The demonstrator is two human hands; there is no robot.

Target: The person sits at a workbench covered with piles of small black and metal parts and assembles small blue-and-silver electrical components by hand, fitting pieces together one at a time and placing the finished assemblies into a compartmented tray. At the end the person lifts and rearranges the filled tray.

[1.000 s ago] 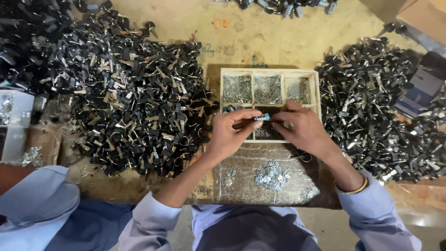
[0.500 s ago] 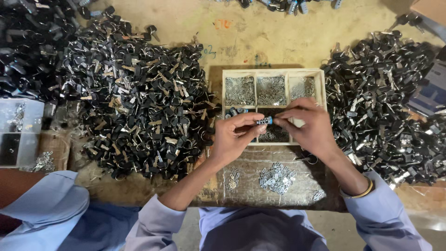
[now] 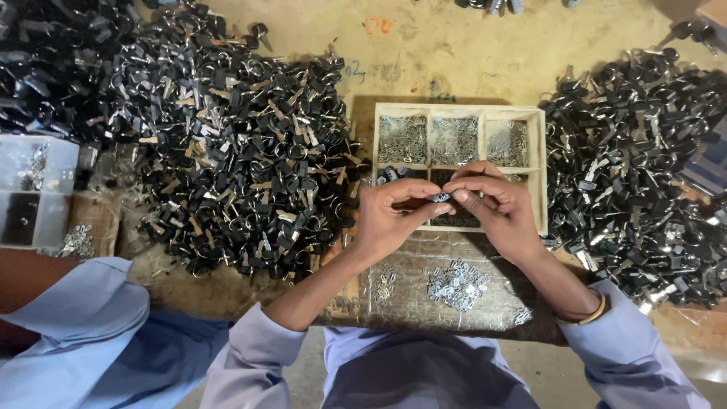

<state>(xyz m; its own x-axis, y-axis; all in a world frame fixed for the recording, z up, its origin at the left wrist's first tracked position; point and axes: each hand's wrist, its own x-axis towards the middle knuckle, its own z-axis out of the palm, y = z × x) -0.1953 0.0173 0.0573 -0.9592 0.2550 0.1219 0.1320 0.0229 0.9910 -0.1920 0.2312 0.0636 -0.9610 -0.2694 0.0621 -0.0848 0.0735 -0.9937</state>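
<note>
My left hand [image 3: 390, 216] and my right hand [image 3: 496, 208] meet over the front of a wooden compartment tray [image 3: 539, 144]. Together they pinch a small black-and-metal key part [image 3: 441, 197] between the fingertips. The tray's back compartments hold several small silver metal pieces [image 3: 453, 140]. Below my hands, a loose cluster of small silver pieces [image 3: 457, 284] lies on a worn board [image 3: 424, 265].
A big heap of black-headed keys [image 3: 235, 151] fills the left of the table; another heap [image 3: 636, 174] lies at the right. A clear plastic box [image 3: 34, 189] stands at far left. Another person's blue sleeve [image 3: 76, 326] is at lower left.
My hands have stayed together on the small part, fingers shifting slightly around it. The view has moved a little.
</note>
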